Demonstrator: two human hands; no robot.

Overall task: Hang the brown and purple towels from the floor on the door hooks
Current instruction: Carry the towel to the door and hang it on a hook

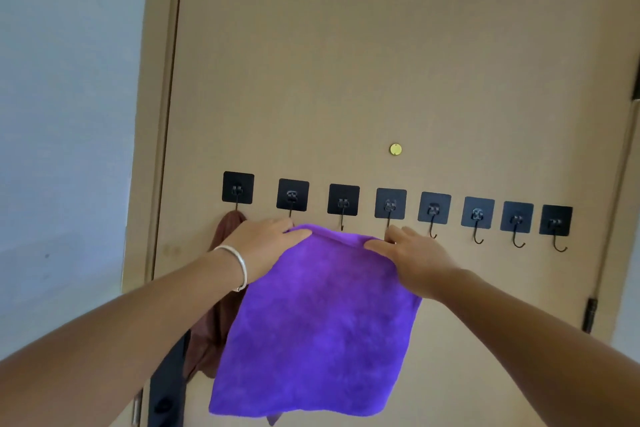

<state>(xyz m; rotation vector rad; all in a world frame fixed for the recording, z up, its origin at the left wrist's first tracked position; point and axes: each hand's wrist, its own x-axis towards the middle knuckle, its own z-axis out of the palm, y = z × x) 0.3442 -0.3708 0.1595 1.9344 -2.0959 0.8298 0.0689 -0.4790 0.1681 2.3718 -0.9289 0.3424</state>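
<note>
Purple fleece towel [318, 322]: top edge stretched below the black square adhesive hooks [390, 203] on the beige door [346, 62].
Left hand [268, 246]: gripped the upper-left corner.
Right hand [412, 253]: pinched the upper-right corner.
Brown towel [221, 305]: hung from the leftmost hook.
Open room: four bare hooks rightward.

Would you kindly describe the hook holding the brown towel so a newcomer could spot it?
On the tan door runs a row of eight black square hooks. It is the leftmost hook, nearest the frame, and the only one with the brown towel hanging from it.
</note>
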